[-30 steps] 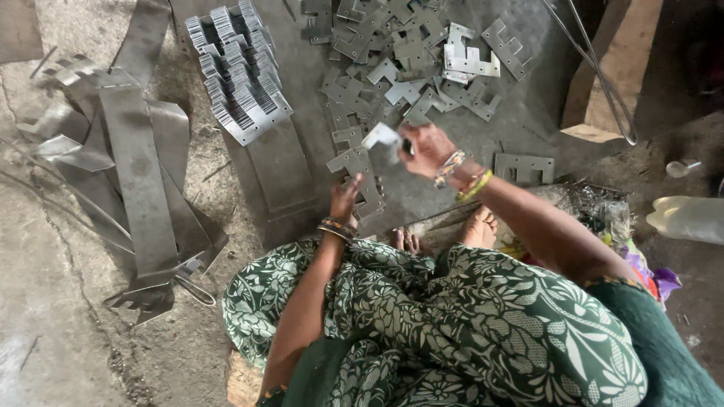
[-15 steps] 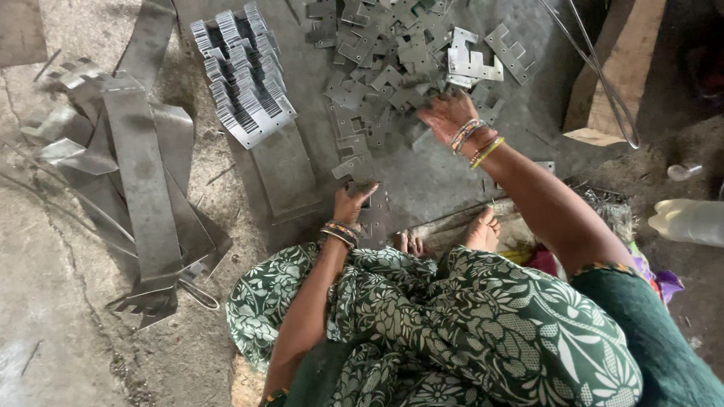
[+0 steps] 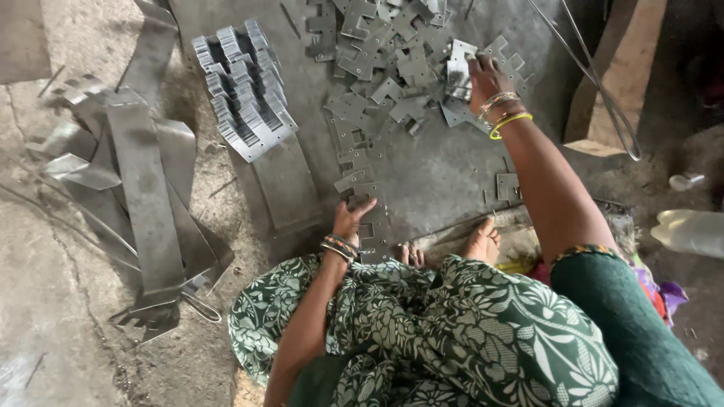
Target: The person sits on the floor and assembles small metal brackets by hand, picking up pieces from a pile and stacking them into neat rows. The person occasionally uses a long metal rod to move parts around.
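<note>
A person sits on the floor over a grey metal sheet (image 3: 430,173). The right hand (image 3: 486,75) reaches far forward into a loose heap of notched steel plates (image 3: 392,45), fingers closing on one pale plate (image 3: 458,69) at the heap's right edge. The left hand (image 3: 353,220) lies near the knees, fingers curled on a short row of plates (image 3: 362,181). A neat stack (image 3: 243,90) stands to the left. Long dull strips (image 3: 143,188) lie on the concrete. A white plastic bottle (image 3: 692,232) rests far right.
</note>
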A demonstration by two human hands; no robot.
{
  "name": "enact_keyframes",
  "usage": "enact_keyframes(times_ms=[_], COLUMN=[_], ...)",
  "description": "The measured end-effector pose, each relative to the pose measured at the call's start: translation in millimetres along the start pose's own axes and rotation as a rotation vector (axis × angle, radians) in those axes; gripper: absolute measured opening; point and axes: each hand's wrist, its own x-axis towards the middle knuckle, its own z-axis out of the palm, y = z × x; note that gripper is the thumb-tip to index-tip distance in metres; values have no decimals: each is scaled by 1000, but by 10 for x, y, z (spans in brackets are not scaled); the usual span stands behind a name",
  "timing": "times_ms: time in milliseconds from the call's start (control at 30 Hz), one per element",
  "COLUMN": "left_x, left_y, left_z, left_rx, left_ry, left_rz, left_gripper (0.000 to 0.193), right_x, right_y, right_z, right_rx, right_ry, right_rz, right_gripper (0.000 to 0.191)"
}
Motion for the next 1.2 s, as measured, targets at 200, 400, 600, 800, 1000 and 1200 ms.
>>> enact_keyframes(times_ms=[200, 400, 600, 800, 1000, 1200], left_x=[8, 282, 447, 318, 139, 87], left_y=[145, -106, -238, -156, 137, 168], left_z=[28, 49, 54, -32, 34, 145], left_rx=[-163, 103, -246, -31, -236, -368], left_ry=[-70, -83, -106, -2, -145, -285], left_rz=[-51, 184, 27, 7, -64, -138], left_gripper=[48, 42, 56, 46, 31, 24], right_x=[-48, -498, -443, 98, 187, 87], right_y=[41, -243, -376, 152, 226, 189], right_z=[129, 19, -87, 151, 40, 35], right_rx=[-178, -97, 251, -161, -315, -13], right_ry=[-490, -213, 36, -239, -434, -325], right_rz=[175, -93, -356, -82, -52, 24], right_gripper=[47, 41, 40, 76, 44, 63])
